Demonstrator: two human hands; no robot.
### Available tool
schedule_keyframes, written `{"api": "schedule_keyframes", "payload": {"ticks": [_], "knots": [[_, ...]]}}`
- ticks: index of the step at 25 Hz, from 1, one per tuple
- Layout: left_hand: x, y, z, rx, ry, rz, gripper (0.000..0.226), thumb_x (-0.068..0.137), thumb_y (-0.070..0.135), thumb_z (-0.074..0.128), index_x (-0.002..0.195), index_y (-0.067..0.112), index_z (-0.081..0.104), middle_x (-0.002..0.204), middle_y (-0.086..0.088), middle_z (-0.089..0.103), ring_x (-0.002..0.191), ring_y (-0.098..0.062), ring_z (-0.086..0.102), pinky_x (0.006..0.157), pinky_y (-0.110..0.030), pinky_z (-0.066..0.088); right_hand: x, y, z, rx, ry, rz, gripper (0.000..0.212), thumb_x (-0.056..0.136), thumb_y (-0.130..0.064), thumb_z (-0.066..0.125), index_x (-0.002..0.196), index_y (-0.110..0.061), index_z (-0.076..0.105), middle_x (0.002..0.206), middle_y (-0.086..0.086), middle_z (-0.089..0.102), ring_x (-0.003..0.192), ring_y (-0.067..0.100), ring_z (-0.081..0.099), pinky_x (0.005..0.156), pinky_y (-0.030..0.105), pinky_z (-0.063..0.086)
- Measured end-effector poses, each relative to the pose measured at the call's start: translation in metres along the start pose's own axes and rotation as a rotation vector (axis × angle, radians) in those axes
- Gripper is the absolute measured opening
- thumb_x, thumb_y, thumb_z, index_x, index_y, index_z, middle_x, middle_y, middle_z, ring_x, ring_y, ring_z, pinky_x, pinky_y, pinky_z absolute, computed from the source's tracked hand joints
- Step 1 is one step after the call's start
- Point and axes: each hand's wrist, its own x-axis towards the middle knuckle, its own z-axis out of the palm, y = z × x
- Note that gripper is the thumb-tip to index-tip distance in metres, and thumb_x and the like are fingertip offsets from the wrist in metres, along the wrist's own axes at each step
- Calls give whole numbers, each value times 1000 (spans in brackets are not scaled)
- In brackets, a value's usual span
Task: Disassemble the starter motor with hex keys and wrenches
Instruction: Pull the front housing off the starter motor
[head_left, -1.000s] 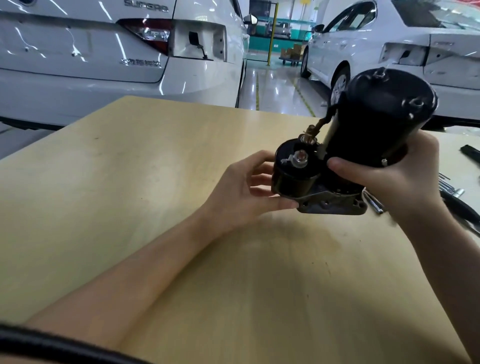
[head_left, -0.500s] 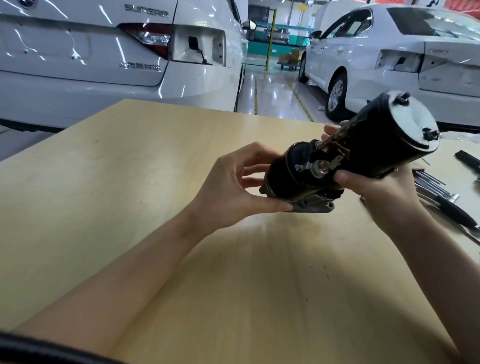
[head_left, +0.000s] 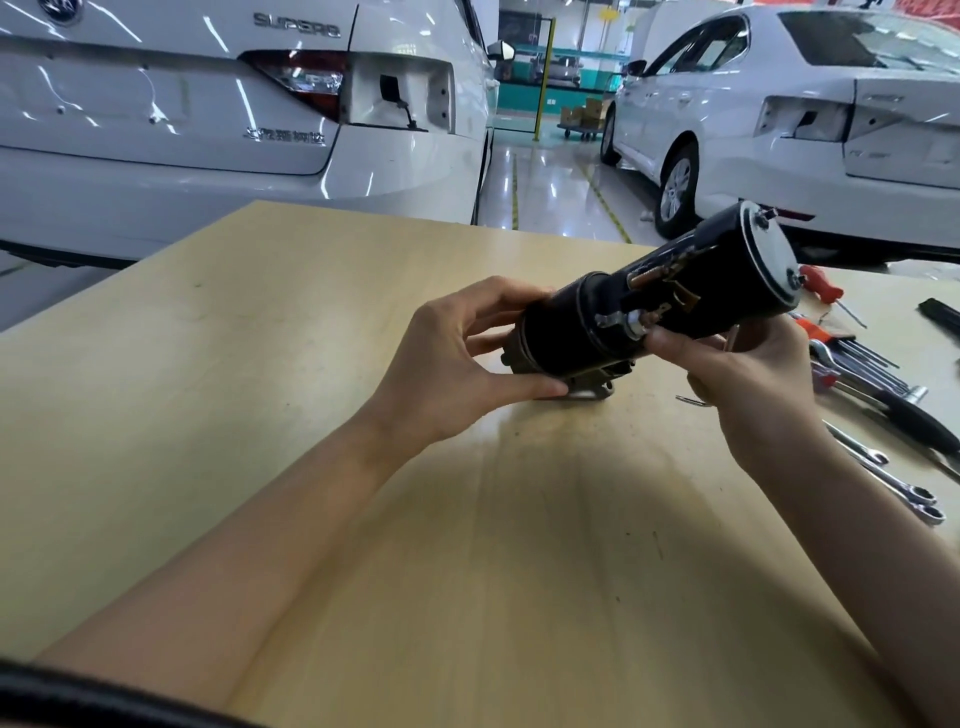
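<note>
Here the starter motor (head_left: 660, 306) is held just above the wooden table (head_left: 260, 415), lying nearly on its side, capped end pointing up and to the right, mounting flange low and close to the tabletop. No fastener looks loosened; the two studs on the end cap are in place. Judgement: this is an inspection and orientation step, ahead of any tool work. To do it well, the body should be turned until the terminal nut and end-cap studs face the person, then set down on the flange so it cannot roll, with one hand steadying it while the other fetches a tool. Left hand (head_left: 457, 369): thumb underneath near the flange, fingers arched over the top of the smaller cylinder, a wide, partly spread clasp around that end. Right hand (head_left: 748, 374): cups the main body from below, thumb tip lying beside the threaded terminal; how tightly its hidden fingers wrap the far side I cannot tell, but it is carrying the weight. The hex keys (head_left: 857, 358) and the wrenches (head_left: 893, 483) lie on the table to the right, untouched, near the right forearm.
</note>
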Motion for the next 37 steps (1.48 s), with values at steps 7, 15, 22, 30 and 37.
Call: {"api": "schedule_keyframes", "payload": {"ticks": [7,15,22,30,37], "knots": [[1,-5,8,-7,44,-55,67,63,6,87,124,16,61,114,8,68,110,-5,62,94,-25,51,0,-4,7,192,73,187,31,59,-22,81,83,-22,61,66,-13,65,56,2,47,41,16,27],[-1,6,14,83,70,19,59,63,15,89,115,18,61,103,16,68,96,4,63,90,-16,48,-4,-8,11,229,125,327,28,62,-39,80,83,-24,69,80,-3,74,75,13,66,36,13,28],[-4,11,15,8,-7,-4,57,65,9,77,117,14,55,100,8,67,92,-8,67,84,-31,57,-6,-15,10,179,143,350,36,65,-44,79,89,-19,69,85,4,75,73,14,71,37,16,30],[-4,17,12,22,-75,-26,59,67,13,77,122,18,57,101,8,69,95,-11,67,88,-42,56,-7,-24,7,109,183,344,37,64,-47,79,86,-19,67,82,3,76,66,12,70,38,14,33],[-2,25,6,56,-101,5,48,68,15,77,112,24,61,97,3,71,92,-14,68,80,-42,57,-8,-36,6,145,262,170,15,63,-39,81,57,-30,70,72,-1,73,51,4,61,41,9,37]]}}
